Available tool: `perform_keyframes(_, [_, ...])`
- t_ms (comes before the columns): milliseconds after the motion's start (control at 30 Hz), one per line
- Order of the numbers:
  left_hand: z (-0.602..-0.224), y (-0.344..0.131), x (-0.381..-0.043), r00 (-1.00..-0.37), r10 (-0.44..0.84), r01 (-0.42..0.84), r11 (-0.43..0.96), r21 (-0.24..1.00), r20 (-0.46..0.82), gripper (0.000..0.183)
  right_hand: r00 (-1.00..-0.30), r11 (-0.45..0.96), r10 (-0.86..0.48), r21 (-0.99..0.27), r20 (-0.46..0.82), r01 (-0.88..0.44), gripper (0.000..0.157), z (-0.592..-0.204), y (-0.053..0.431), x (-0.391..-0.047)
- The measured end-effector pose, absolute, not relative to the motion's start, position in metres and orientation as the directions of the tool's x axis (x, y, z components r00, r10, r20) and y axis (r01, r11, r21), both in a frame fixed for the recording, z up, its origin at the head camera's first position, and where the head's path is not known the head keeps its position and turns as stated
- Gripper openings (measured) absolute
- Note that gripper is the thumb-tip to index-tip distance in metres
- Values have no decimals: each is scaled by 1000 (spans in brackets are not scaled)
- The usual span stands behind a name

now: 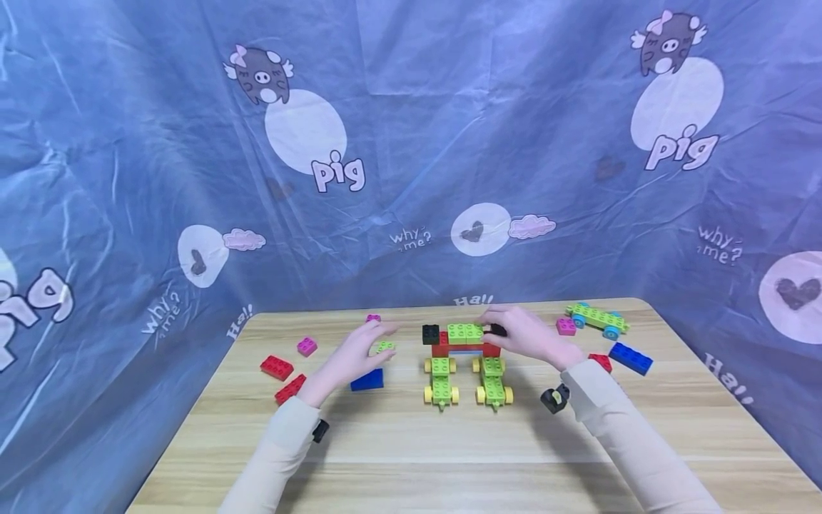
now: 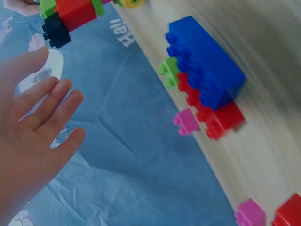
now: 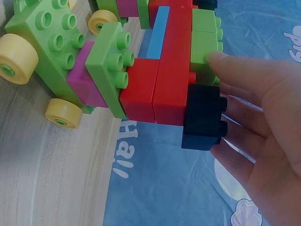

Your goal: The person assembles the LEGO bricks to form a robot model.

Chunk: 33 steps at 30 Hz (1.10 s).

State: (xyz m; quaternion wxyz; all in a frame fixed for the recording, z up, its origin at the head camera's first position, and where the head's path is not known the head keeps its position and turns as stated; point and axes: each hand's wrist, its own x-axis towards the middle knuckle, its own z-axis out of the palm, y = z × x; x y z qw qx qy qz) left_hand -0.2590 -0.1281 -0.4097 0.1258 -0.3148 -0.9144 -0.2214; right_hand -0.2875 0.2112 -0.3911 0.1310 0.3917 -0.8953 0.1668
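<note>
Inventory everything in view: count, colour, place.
brick model: one, multicoloured with yellow-wheeled bases, centre
blue-wheeled base: one, green, right rear
large bricks: two, blue, left of centre and right
red bricks: at least four, red, left and right
pink bricks: three loose, pink, left and right
small brick: one, green, left of centre
table: one, pale, foreground
cloth: one, blue printed, behind
wrist devices: two, black, wrists
sleeves: two, pale, both arms
left hand: one, bare, left of model
right hand: one, bare, at model's top
</note>
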Motion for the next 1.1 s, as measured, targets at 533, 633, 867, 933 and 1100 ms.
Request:
perform_keyframes(533, [-425, -166, -241, -838, 426, 537, 754, 378, 342, 42, -659, 645, -654, -182, 371, -742, 28, -391, 212, -287])
perform_keyframes(633, [-431, -171, -240, -839, 418, 533, 763, 365, 349, 42, -659, 642, -658, -185, 365, -744, 28, -390, 212, -287])
perform_keyframes(867, [-443, -179, -234, -844, 432, 528, 774, 348, 319, 41, -662, 641, -655, -196, 364, -742, 28, -388, 211, -287])
perform_keyframes(933, [-446, -180, -233, -842, 444, 533, 770, 351, 306, 39, -663, 642, -654, -196, 365, -741, 29, -388, 211, -287])
perform_keyframes(1100, [-452, -181, -231, -843, 479, 538, 767, 350, 246, 35, -658, 637, -657, -195, 367, -746, 29, -390, 211, -287])
